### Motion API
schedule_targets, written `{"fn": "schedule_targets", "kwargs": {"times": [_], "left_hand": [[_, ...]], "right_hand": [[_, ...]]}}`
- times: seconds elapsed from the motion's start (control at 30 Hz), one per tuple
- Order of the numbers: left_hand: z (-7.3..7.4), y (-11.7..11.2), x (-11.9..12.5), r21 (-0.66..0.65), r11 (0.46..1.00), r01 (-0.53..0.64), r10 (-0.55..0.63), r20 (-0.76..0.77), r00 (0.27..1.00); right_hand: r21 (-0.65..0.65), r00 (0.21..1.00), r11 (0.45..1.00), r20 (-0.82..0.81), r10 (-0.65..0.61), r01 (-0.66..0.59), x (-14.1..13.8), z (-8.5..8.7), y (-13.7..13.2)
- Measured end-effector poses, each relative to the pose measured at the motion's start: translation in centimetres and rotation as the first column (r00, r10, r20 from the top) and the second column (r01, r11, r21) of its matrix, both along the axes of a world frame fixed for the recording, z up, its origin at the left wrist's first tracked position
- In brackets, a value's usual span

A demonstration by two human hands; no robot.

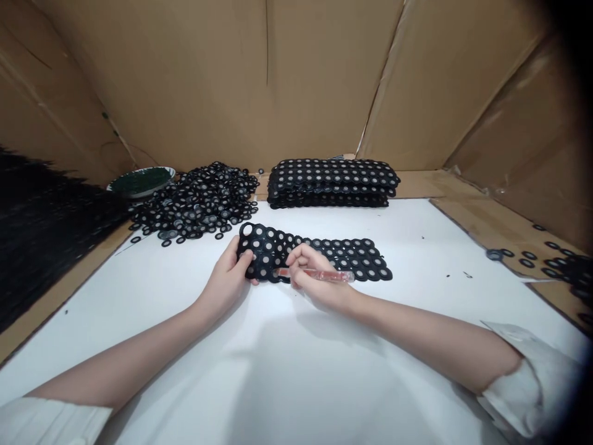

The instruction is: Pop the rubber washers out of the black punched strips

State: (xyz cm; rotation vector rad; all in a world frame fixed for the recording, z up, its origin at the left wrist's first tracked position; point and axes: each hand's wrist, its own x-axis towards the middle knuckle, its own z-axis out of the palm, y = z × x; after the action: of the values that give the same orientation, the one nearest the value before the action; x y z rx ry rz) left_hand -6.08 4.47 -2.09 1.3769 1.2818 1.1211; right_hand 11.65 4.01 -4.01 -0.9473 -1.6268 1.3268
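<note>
A black punched sheet of round washers (343, 256) lies across the middle of the white table (259, 371). My left hand (229, 278) grips the sheet's left end, fingers curled round its edge. My right hand (315, 278) is closed on a clear reddish pen-like tool (331, 275), which lies along the sheet's near edge with its tip pointing left toward the left hand. One hole at the sheet's top left corner is punched out.
A loose heap of black washers (199, 201) sits at the back left, beside a green-filled dish (141, 181). A stack of punched sheets (331, 182) stands behind the work. Cardboard walls (278, 80) enclose the table. More washers (556, 259) lie at the right edge.
</note>
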Motion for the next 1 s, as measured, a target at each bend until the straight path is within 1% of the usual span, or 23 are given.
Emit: {"fn": "schedule_targets", "kwargs": {"times": [0.1,0.2,0.4,0.53,0.6,0.7,0.8,0.87,0.93,1.0], "left_hand": [[0.1,-0.2,0.1,0.004,1.0,0.006,-0.006,-0.043,0.999],[0.3,-0.4,0.0,0.007,1.0,0.024,-0.023,-0.115,0.993],[0.9,-0.7,-0.5,-0.013,0.994,0.106,-0.106,-0.236,0.966],[0.8,-0.6,-0.7,-0.014,0.994,0.107,-0.106,-0.3,0.948],[0.6,-0.8,-0.5,-0.009,0.997,0.08,-0.08,-0.283,0.956],[0.8,-1.4,0.1,-0.008,1.0,-0.02,0.018,-0.226,0.974],[1.5,-2.4,0.9,-0.081,0.99,-0.111,0.1,-0.137,0.985],[2.1,-2.9,1.2,-0.166,0.981,-0.098,0.088,-0.069,0.994],[2.6,-3.1,1.3,-0.239,0.97,-0.044,0.04,-0.019,0.999],[2.8,-3.1,1.2,-0.277,0.961,-0.005,0.0,-0.019,1.0]], "right_hand": [[-0.018,0.998,1.0,0.054,-0.011,0.012,-0.1,0.0,0.0],[-0.019,0.998,1.0,0.061,0.004,-0.003,-0.1,0.3,-0.1],[0.031,0.996,0.999,0.08,0.033,-0.036,0.1,0.4,0.0],[0.077,0.987,0.996,0.156,0.034,-0.047,0.1,0.2,0.2],[0.094,0.98,0.994,0.195,0.03,-0.05,0.1,0.1,0.2],[0.113,0.968,0.993,0.25,0.004,-0.033,-0.1,0.3,0.1],[0.134,0.952,0.991,0.301,-0.045,0.004,-0.4,0.6,-0.1],[0.127,0.946,0.992,0.321,-0.052,0.011,-0.7,0.7,-0.3],[0.109,0.947,0.994,0.318,-0.049,0.014,-0.9,0.7,-0.3],[0.1,0.954,0.995,0.295,-0.049,0.02,-1.0,0.7,-0.2]]}}
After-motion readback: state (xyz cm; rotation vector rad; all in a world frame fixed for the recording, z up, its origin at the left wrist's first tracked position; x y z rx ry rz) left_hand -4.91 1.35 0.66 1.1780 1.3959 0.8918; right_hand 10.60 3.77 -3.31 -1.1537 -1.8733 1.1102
